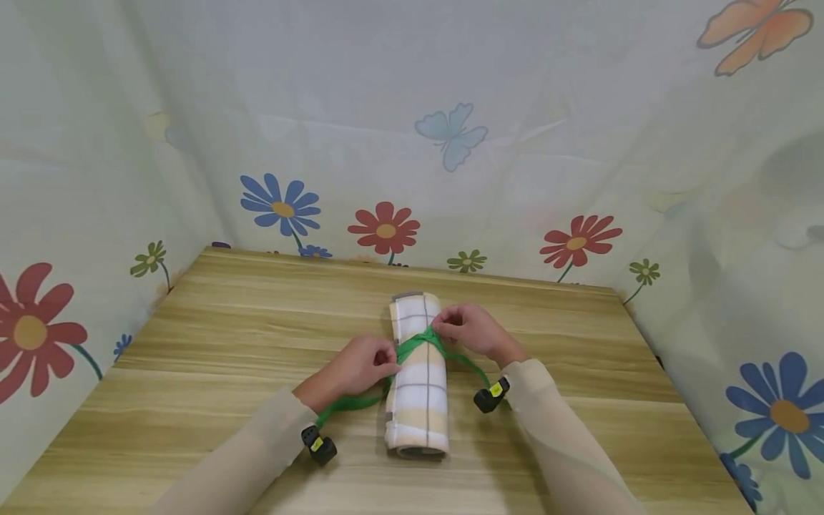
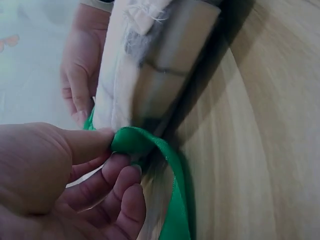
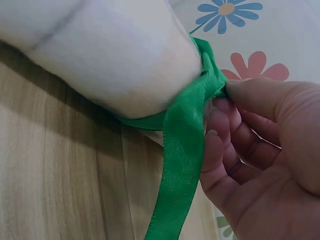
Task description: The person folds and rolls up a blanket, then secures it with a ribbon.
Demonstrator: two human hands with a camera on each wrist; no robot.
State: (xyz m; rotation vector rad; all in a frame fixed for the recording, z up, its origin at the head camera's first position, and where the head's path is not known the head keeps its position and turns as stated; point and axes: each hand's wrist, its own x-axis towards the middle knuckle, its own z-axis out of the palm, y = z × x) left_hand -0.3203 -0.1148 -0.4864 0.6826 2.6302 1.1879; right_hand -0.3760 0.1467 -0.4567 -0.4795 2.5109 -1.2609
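A rolled cloth [image 1: 418,408] with a white, cream and grey check lies lengthwise on the wooden table. Around its middle runs a green ribbon [image 1: 413,348], crossed or knotted on top. At the roll's left side my left hand [image 1: 352,368] pinches the ribbon [image 2: 175,172] between thumb and fingertips, and a loose tail hangs down. On the other side my right hand [image 1: 475,330] pinches the ribbon [image 3: 215,82] close to the crossing. Its other tail curves away toward the right wrist. The fingertips hide part of the crossing.
The wooden table [image 1: 270,307] extends on both sides of the roll. A pale curtain [image 1: 360,93] with printed flowers and butterflies hangs behind it and at both sides. Small black wrist cameras sit at both cuffs, the left camera [image 1: 320,445] and right camera [image 1: 491,395].
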